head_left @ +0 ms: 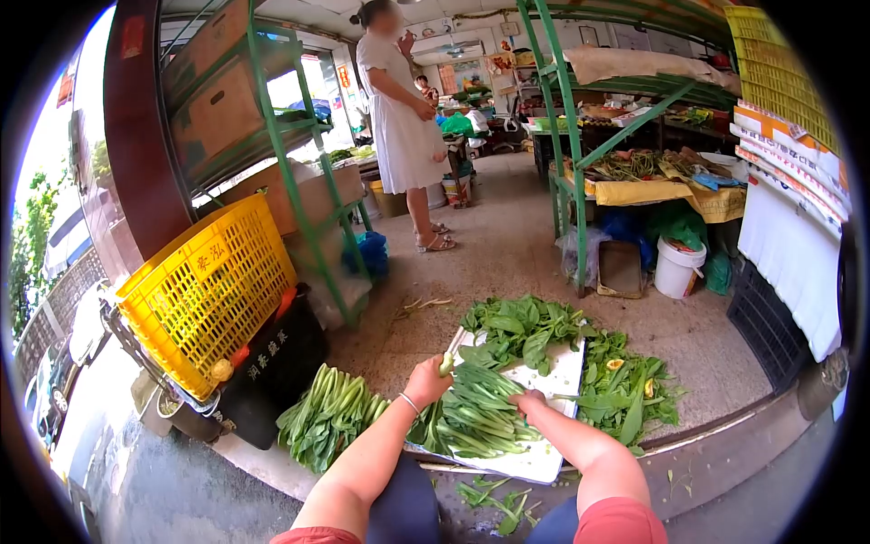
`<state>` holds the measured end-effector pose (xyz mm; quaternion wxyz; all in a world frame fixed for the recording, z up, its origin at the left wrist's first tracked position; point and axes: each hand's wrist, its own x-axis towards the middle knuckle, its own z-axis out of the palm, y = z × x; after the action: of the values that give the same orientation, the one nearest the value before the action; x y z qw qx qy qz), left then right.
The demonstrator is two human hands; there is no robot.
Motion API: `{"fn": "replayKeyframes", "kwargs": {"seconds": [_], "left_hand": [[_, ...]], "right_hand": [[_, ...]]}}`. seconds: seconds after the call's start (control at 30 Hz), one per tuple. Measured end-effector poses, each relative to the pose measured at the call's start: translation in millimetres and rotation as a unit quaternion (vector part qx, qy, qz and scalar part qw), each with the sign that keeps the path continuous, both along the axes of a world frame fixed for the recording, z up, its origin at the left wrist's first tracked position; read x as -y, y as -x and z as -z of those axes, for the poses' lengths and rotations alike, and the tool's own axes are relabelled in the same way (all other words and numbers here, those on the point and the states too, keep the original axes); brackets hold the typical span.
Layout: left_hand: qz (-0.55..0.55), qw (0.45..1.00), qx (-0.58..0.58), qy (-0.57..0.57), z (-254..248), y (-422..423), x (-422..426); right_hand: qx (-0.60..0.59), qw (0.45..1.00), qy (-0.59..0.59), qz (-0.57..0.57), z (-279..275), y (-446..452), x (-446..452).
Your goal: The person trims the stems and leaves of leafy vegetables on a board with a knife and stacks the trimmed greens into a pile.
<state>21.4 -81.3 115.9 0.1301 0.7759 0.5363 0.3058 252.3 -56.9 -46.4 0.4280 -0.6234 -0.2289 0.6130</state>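
My left hand [428,381], with a bracelet at the wrist, is closed around a leafy green [446,364] whose pale stem end sticks up past the fingers. Beneath and between my hands lies a bundle of long-stalked greens [480,412] on a white board [544,461]. My right hand [533,405] is curled at the right edge of this bundle; its fingertips are partly hidden, so what they grip is unclear. Loose leaves [526,326] cover the board's far end. To the left, more stalked greens [331,412] are stacked on the ground.
Discarded leaves [625,390] lie right of the board. A yellow crate [213,290] rests on a black bin [281,363] at left. Green shelves [569,154] hold vegetables, and a white bucket [678,270] stands below. A person in a white dress [399,118] stands further back.
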Motion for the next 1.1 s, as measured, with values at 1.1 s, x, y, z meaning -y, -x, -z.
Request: {"fn": "replayKeyframes", "kwargs": {"seconds": [1.1], "left_hand": [[0.206, 0.901, 0.351, 0.15, -28.4, -35.8, -0.8]], "right_hand": [[0.106, 0.867, -0.417, -0.251, -186.2, 24.5, 0.0]]}}
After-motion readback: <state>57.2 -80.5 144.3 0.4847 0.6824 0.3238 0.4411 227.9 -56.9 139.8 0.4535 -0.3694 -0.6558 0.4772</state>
